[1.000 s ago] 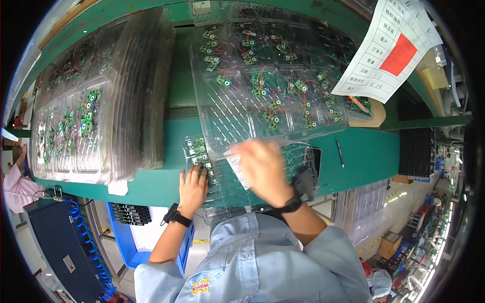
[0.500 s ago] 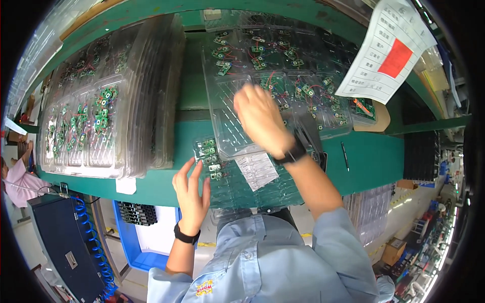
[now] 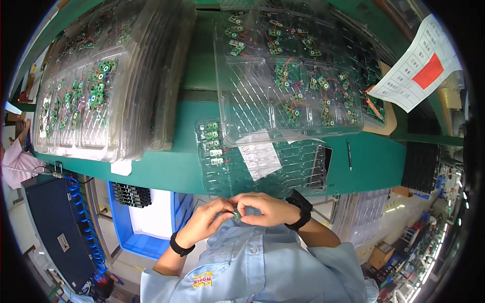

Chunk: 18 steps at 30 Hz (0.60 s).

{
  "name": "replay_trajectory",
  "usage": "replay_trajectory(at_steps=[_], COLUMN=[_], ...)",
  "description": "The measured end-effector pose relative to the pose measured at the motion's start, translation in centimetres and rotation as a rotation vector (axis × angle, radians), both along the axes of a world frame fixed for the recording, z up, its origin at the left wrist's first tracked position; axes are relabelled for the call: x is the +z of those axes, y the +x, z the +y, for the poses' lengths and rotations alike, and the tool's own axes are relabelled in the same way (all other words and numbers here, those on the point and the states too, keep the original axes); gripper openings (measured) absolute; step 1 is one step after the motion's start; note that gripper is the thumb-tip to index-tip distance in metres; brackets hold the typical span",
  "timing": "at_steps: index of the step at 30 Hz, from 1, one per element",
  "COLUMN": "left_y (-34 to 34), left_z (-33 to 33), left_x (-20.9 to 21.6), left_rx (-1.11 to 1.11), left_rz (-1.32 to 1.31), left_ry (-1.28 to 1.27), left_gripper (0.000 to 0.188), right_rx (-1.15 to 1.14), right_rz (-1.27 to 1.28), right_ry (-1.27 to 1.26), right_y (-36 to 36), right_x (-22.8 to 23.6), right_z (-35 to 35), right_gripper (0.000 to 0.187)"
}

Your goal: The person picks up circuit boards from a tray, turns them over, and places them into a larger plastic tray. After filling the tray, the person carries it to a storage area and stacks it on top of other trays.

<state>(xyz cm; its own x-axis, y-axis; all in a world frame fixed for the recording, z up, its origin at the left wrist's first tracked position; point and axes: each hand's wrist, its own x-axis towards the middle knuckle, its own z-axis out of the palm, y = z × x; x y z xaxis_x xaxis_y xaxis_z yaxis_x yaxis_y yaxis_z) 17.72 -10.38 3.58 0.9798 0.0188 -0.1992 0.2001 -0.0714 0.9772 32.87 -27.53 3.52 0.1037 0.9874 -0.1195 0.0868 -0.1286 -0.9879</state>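
Close to my body, just past the table's near edge, both hands meet at a small green circuit board (image 3: 236,215). My left hand (image 3: 208,218) pinches it from the left. From the other side, the fingers of my right hand (image 3: 265,209) close on it too, covering most of it. Beyond them on the table lies a flat clear tray (image 3: 207,171) with several small boards along its left column. A white paper slip (image 3: 260,156) rests on that tray. Farther back stands a larger clear blister tray (image 3: 247,101) holding green boards with red wires; its near-left compartment holds no boards.
Tall stacks of clear trays (image 3: 136,101) with boards fill the left of the green table (image 3: 177,171). A pen (image 3: 349,155) and a dark phone (image 3: 327,160) lie at right. A paper sheet with a red patch (image 3: 414,76) hangs back right. Below left is a blue bin (image 3: 144,245).
My right hand has come back from the large tray toward my body. My left hand has left the small tray's edge, and both now hold a small circuit board together.
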Motion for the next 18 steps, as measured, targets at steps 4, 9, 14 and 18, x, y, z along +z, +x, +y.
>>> replay_trajectory(at_steps=[4, 9, 14, 18], left_y=[0.3, 0.8, 0.4, 1.5], left_z=[0.1, 0.6, 0.8, 0.8], left_x=[-0.1, -1.2, -3.9, -7.3], left_rx=[0.005, 0.110, 0.179, 0.243], left_rz=[-0.015, -0.082, -0.085, 0.041], left_ry=[0.092, 0.231, 0.334, 0.568], left_gripper=[0.014, 0.016, 0.014, 0.010], right_rx=[0.047, -0.199, -0.059, -0.398], right_rz=[0.384, 0.808, 0.319, -0.233], right_ry=[-0.229, -0.155, -0.278, -0.165], right_y=[-0.8, -3.3, -2.2, -1.8], right_x=[-2.5, -3.5, -6.5, -8.5], right_z=[-0.2, 1.9, 1.2, 2.2], right_gripper=[0.019, 0.018, 0.018, 0.021])
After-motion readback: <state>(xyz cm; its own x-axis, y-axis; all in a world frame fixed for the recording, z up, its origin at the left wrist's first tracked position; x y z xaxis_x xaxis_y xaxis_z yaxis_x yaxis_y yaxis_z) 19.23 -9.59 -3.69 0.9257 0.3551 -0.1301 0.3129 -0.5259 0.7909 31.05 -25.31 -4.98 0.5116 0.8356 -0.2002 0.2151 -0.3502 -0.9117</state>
